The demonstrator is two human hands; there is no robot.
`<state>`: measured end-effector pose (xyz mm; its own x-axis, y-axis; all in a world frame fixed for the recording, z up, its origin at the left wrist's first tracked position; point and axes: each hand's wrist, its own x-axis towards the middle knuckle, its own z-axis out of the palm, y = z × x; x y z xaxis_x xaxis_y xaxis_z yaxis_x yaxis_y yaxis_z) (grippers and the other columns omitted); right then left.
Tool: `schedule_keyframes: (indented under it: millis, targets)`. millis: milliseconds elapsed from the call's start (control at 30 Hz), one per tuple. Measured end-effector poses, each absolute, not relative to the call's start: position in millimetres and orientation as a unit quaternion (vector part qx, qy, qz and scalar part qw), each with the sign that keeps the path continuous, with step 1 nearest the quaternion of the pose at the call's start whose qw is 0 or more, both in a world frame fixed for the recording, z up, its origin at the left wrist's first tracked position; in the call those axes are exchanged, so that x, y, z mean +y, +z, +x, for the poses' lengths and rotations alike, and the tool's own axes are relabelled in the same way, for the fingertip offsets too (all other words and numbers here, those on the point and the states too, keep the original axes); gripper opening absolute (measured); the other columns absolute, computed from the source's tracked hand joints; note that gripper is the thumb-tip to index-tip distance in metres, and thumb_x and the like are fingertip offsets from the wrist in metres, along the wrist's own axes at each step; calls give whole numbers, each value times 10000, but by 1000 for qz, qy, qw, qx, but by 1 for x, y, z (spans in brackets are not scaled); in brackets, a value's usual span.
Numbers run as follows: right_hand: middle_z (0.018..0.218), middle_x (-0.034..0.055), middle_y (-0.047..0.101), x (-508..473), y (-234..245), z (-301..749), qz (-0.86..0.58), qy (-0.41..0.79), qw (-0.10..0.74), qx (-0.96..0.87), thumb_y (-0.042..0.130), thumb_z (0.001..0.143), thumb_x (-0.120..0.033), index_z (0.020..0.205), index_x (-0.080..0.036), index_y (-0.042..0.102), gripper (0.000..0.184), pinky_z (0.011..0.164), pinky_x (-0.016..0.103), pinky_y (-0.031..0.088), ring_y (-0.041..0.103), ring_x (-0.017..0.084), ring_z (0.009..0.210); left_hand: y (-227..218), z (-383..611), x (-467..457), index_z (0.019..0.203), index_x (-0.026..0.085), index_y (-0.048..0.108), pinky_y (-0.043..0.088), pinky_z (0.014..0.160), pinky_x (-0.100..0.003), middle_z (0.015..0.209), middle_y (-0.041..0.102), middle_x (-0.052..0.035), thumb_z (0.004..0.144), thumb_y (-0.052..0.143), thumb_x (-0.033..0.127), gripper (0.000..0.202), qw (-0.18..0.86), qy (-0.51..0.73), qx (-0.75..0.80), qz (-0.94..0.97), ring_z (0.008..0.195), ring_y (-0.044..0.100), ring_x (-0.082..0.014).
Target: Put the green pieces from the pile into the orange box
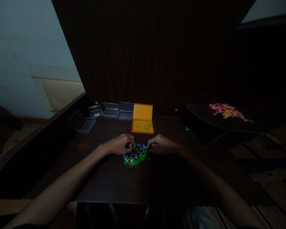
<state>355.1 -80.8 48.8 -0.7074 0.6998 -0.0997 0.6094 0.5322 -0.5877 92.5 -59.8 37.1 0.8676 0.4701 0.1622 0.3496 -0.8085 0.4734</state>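
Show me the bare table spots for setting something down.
Bare wood lies between the pile of small pieces and the near table edge, and right of the orange box. Crowded: the clear cases at back left, and around both hands.

A single view looks out from the person's head, facing forward and down over the dark worktop (114, 181). Both forearms run in from the bottom corners to the left hand (120, 144) and right hand (160, 144), which sit near the middle of the frame at arm's length. The wall (26, 47) fills the upper part, farther off. The near worktop edge lies low in the frame, and a side table (219, 121) shows at right.
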Motion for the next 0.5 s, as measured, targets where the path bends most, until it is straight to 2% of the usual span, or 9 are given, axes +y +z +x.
schedule_keyframes:
  millis: [200, 500]
  targets:
    - [568, -78, 464, -94, 20, 360, -398, 294, 173, -852, 615, 800, -225, 912, -165, 679, 143, 557, 208, 330, 432, 91, 518, 37, 92, -60, 865, 161, 713, 414, 672, -230, 731, 563, -1, 749, 563, 57, 217, 227, 135, 216, 940, 678, 555, -127]
    - [584, -69, 482, -97, 13, 358, -430, 268, 190, -841, 609, 842, -304, 965, -177, 669, 187, 547, 211, 328, 447, 96, 522, 39, 93, -60, 920, 157, 712, 432, 691, -235, 735, 575, 0, 730, 578, 68, 249, 222, 140, 216, 940, 680, 567, -134]
